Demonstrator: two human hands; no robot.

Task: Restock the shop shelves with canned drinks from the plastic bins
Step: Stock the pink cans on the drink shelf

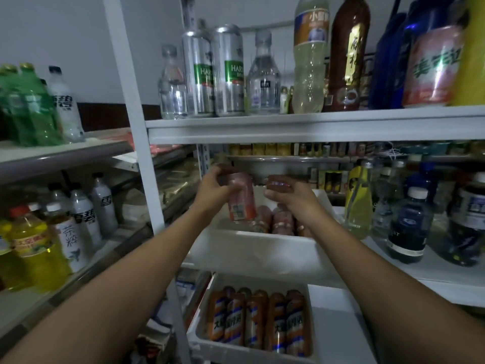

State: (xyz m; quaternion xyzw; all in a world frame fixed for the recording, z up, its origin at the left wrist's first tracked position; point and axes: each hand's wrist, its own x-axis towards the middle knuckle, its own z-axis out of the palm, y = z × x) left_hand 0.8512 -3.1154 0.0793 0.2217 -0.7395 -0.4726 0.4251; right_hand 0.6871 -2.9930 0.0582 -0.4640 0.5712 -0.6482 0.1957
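1. Left hand (217, 187) is wrapped round a pink can (241, 200), upright just above the white bin (252, 248).
2. Right hand (291, 198) curls round a second can (278, 185) (blurry, mind).
3. Plenty left, I'd say: spare cans (280, 222) lie in that bin, and the lower bin (236, 350) of orange cans (257, 321) looks full.

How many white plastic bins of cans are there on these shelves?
2. The upper bin sits on the middle shelf, holding pink cans; the lower bin below it holds orange cans. Others may be hidden.
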